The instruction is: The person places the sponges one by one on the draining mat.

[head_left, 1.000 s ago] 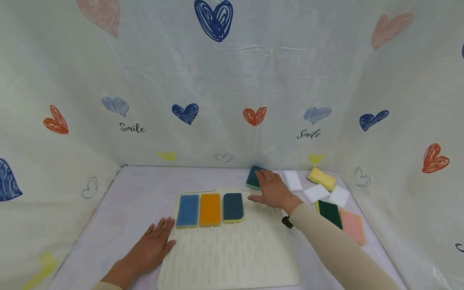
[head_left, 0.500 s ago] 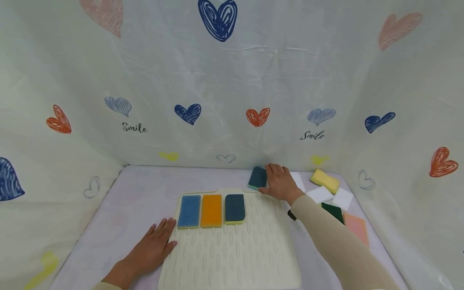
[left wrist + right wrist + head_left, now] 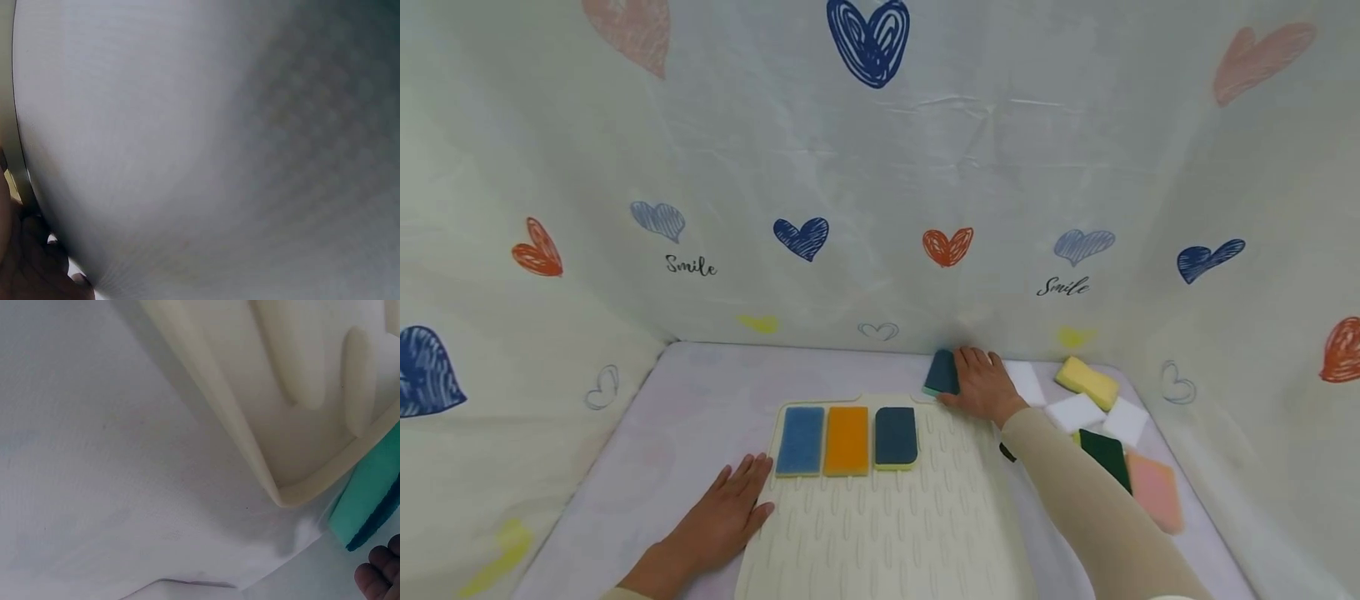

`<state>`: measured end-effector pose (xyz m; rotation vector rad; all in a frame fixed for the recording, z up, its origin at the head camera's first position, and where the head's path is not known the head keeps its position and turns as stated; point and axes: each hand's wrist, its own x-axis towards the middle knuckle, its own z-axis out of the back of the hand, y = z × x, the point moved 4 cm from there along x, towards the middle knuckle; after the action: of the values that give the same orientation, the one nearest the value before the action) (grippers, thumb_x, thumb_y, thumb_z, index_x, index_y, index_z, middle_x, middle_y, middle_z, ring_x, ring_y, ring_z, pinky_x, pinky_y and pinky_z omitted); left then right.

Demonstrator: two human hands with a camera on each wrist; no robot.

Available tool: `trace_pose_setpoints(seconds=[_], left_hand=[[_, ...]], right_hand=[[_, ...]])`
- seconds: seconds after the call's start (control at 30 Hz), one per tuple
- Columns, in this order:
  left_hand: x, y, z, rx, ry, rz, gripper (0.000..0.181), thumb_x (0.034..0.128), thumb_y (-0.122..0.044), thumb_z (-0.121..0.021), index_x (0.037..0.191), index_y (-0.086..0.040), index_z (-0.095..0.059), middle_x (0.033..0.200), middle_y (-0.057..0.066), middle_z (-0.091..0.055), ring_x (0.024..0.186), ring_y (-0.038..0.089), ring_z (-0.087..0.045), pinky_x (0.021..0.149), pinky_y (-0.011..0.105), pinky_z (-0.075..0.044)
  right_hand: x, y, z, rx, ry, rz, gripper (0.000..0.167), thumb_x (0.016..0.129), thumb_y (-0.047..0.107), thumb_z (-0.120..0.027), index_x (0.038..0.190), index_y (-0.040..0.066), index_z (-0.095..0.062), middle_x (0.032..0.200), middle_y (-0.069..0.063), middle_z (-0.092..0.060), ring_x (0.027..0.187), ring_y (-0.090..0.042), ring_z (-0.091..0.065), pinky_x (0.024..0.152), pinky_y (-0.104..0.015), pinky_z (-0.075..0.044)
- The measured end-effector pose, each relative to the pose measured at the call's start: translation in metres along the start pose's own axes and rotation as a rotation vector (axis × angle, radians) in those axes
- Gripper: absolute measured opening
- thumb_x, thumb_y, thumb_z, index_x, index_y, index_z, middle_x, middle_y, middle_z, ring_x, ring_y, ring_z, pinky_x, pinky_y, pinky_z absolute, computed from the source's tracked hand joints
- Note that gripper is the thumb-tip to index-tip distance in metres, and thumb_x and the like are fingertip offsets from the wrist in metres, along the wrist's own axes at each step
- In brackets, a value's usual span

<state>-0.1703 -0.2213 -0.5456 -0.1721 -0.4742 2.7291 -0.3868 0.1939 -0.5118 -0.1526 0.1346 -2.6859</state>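
My right hand [image 3: 983, 390] is at the right side of a dark-teal sponge [image 3: 942, 375] at the back of the table. Its thumb lies by the sponge's front edge. In the right wrist view fingertips [image 3: 375, 569] show beside the sponge [image 3: 365, 500], with a small gap. The palm side is hidden. My left hand [image 3: 722, 508] lies flat, fingers spread, against the left edge of a cream ridged mat [image 3: 880, 542]. On the mat's back row sit a blue sponge [image 3: 800, 442], an orange sponge [image 3: 846, 442] and a dark blue sponge [image 3: 896, 436]. The left wrist view is blurred.
To the right lie white sponges [image 3: 1075, 412], a yellow sponge [image 3: 1086, 382], a dark green sponge [image 3: 1107, 458] and a pink sponge [image 3: 1155, 492]. A curtain [image 3: 880, 167] with printed hearts hangs behind and at both sides of the table [image 3: 617, 467].
My right hand has moved back and to the right from over the teal sponge, then slightly in toward its right side. The left hand stays put. The view has shifted slightly right-to-left.
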Motion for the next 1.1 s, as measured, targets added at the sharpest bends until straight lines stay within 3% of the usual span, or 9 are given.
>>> trace_pose_setpoints(seconds=[0.33, 0.57, 0.73, 0.97, 1.1], left_hand=[[-0.001, -0.001, -0.001, 0.008, 0.003, 0.014, 0.069, 0.1113, -0.04, -0.053, 0.162, 0.003, -0.035, 0.167, 0.022, -0.038, 0.155, 0.044, -0.035, 0.123, 0.067, -0.028], [0.0, -0.001, 0.0, 0.011, 0.008, 0.01, 0.069, 0.1114, -0.04, -0.052, 0.162, 0.003, -0.035, 0.167, 0.023, -0.038, 0.155, 0.044, -0.035, 0.123, 0.067, -0.028], [0.0, -0.001, 0.0, 0.019, 0.013, 0.019, 0.07, 0.1109, -0.041, -0.053, 0.162, 0.004, -0.036, 0.167, 0.023, -0.039, 0.155, 0.045, -0.035, 0.123, 0.067, -0.028], [-0.001, 0.001, -0.002, -0.003, -0.076, -0.036, 0.07, 0.1091, -0.042, -0.056, 0.158, 0.006, -0.04, 0.161, 0.028, -0.045, 0.149, 0.051, -0.041, 0.119, 0.069, -0.03], [0.0, 0.0, -0.002, -0.008, -0.039, -0.015, 0.071, 0.1102, -0.042, -0.054, 0.161, 0.005, -0.038, 0.164, 0.026, -0.041, 0.152, 0.049, -0.037, 0.121, 0.07, -0.028]], right_hand=[[0.004, 0.002, -0.006, 0.099, 0.094, -0.034, 0.102, 0.095, 0.068, -0.065, 0.16, -0.005, -0.035, 0.161, -0.025, -0.042, 0.146, -0.044, -0.044, 0.115, -0.064, -0.039], [0.006, 0.0, -0.009, 0.111, 0.153, -0.07, 0.104, 0.096, 0.07, -0.061, 0.162, -0.003, -0.031, 0.163, -0.025, -0.039, 0.149, -0.044, -0.041, 0.116, -0.062, -0.039], [0.001, -0.002, -0.003, 0.113, 0.116, -0.06, 0.103, 0.094, 0.066, -0.067, 0.159, -0.005, -0.033, 0.161, -0.026, -0.041, 0.147, -0.045, -0.042, 0.114, -0.063, -0.041], [-0.009, -0.005, 0.011, 0.048, 0.002, -0.017, 0.105, 0.089, 0.065, -0.075, 0.155, -0.008, -0.037, 0.153, -0.027, -0.048, 0.14, -0.044, -0.048, 0.109, -0.06, -0.046], [-0.015, -0.005, 0.018, 0.046, -0.036, -0.004, 0.108, 0.086, 0.063, -0.079, 0.156, -0.009, -0.036, 0.154, -0.028, -0.047, 0.14, -0.045, -0.048, 0.11, -0.06, -0.046]])
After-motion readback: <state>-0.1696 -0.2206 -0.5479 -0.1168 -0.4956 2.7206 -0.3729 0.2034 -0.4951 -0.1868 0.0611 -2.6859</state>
